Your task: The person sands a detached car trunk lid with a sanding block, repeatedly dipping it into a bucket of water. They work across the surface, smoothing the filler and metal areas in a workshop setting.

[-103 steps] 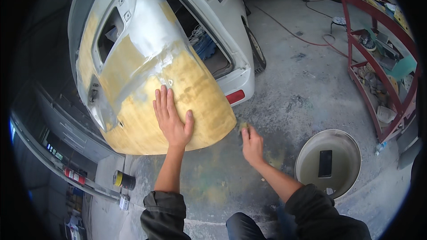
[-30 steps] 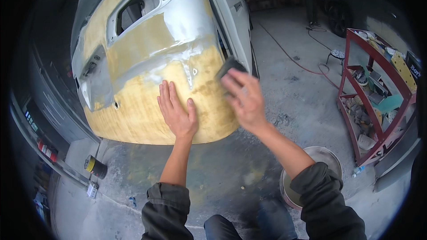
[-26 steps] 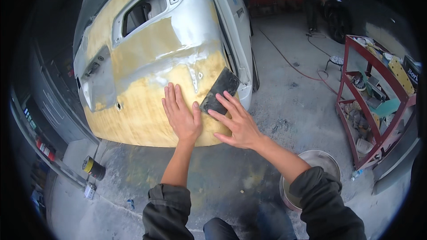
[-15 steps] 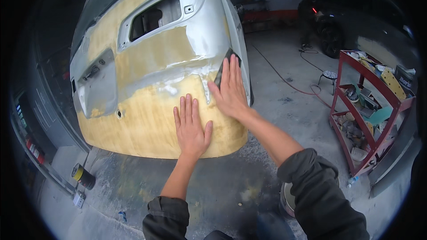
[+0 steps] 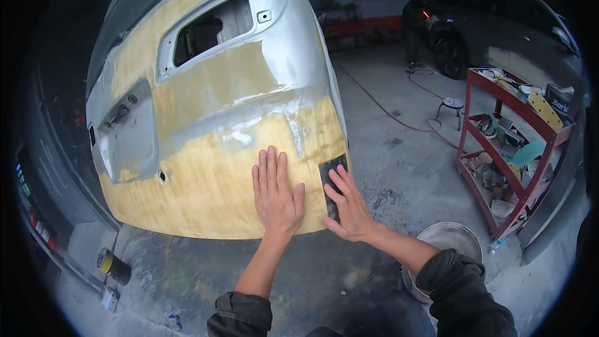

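Both palm-down: left hand (image 5: 277,203), fingers (image 5: 272,171) together, on panel (image 5: 206,196); right hand (image 5: 351,211) spread over black pad (image 5: 328,171).

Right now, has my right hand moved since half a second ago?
Yes: against the car panel, the right hand with the black pad has moved down, from beside the white streak to its lower right.

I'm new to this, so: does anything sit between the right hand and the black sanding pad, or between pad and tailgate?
Nothing visible: the right hand touches the black sanding pad, which appears to lie against the tailgate.
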Demonstrator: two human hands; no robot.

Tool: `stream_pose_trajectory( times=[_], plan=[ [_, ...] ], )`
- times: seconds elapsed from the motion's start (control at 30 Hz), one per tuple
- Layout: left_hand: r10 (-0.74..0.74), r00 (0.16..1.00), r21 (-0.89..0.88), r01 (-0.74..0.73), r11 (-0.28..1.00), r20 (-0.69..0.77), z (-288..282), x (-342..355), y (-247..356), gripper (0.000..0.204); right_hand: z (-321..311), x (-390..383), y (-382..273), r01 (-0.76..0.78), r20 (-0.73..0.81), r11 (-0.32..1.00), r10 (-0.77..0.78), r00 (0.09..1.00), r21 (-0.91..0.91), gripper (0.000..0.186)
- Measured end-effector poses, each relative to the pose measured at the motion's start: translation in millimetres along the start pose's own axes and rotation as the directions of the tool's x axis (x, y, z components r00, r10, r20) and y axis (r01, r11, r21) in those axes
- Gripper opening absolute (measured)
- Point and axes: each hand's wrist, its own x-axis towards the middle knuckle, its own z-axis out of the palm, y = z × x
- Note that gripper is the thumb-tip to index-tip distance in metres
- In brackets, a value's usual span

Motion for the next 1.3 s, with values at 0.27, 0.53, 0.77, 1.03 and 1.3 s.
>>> stream_pose_trajectory(
  times=[0.27, 0.53, 0.77, 1.03, 1.3],
  plan=[
    [-0.017, 1.0, -0.032, 0.016, 0.999, -0.022, 6.6, -2.6, 0.7, 0.061, -14.9, 95.5, 34.8, 0.2, 0.067, 0.979, -0.197, 0.978, -0.039, 0.066],
    [-0.274, 0.953, 0.13, 0.29, 0.948, -0.13, 8.7, -6.4, 10.6, 0.067, -12.8, 163.5, 46.3, 0.242, 0.102, 0.964, -0.232, 0.967, -0.106, 0.074],
    [-0.259, 0.96, 0.141, 0.273, 0.952, -0.109, 16.0, -6.5, 8.9, 0.069, 17.2, -28.6, 43.9, 0.358, 0.129, 0.93, -0.346, 0.929, -0.087, 0.082],
    [-0.235, 0.968, 0.176, 0.247, 0.953, -0.087, 13.1, -6.0, 7.5, 0.069, 2.5, 133.1, 56.5, -0.122, -0.168, 0.988, 0.137, 0.976, 0.097, 0.087],
    [-0.225, 0.971, 0.166, 0.237, 0.957, -0.086, 14.1, -1.9, 11.0, 0.067, 23.4, -1.6, 3.7, -0.403, -0.154, 0.892, 0.436, 0.887, 0.203, 0.088]
  ],
)
